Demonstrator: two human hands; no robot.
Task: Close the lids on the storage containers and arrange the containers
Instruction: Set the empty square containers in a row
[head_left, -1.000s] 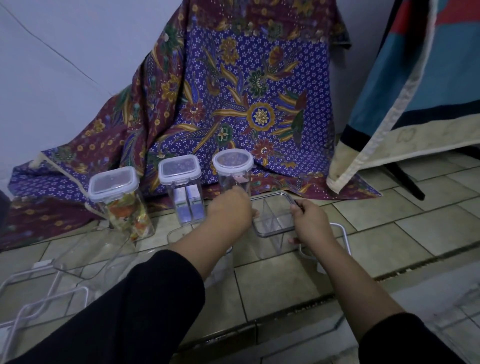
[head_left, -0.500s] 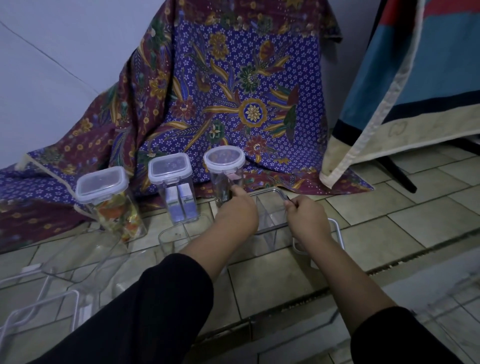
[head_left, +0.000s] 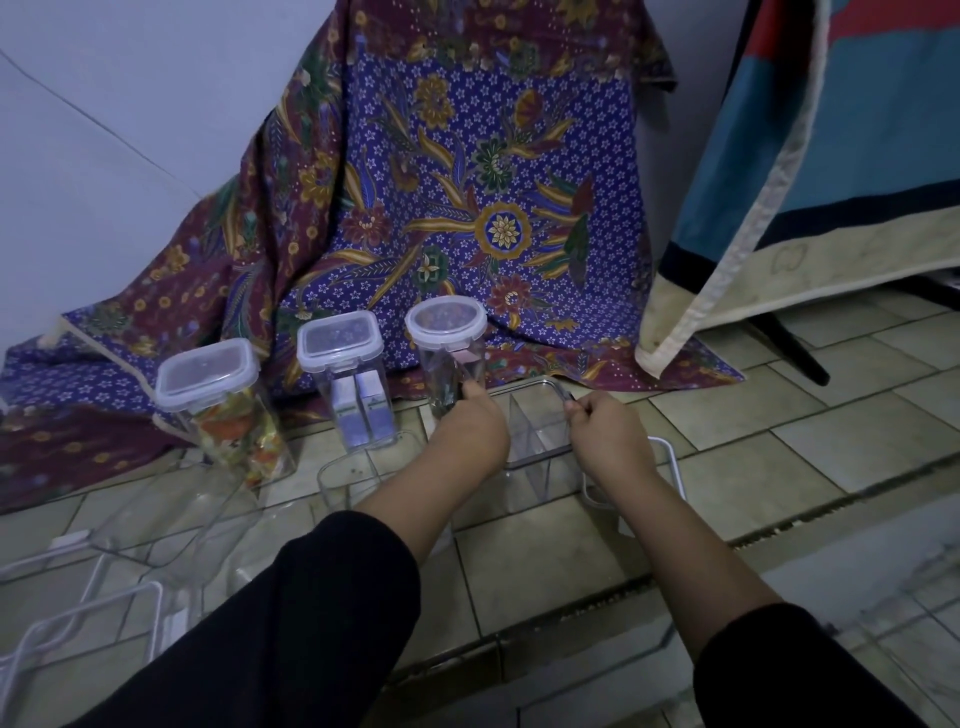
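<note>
My left hand (head_left: 470, 428) and my right hand (head_left: 605, 423) grip the left and right rims of an open clear divided container (head_left: 537, 431) on the tiled floor. A white-rimmed lid (head_left: 667, 462) lies on the floor under my right wrist. Behind stand three lidded containers in a row: a rectangular one (head_left: 218, 400) with colourful contents, a square one (head_left: 350, 382) with small boxes, and a round one (head_left: 449, 353).
Several empty clear containers (head_left: 171, 514) and loose white lids (head_left: 83, 623) lie at the lower left. A batik cloth (head_left: 441, 197) drapes against the wall behind the row. A blue and cream fabric (head_left: 810, 171) hangs at the right over a dark stand leg (head_left: 795, 348).
Both hands have stayed on the divided container. The view has shifted slightly, and the container sits a little nearer the round lidded one.
</note>
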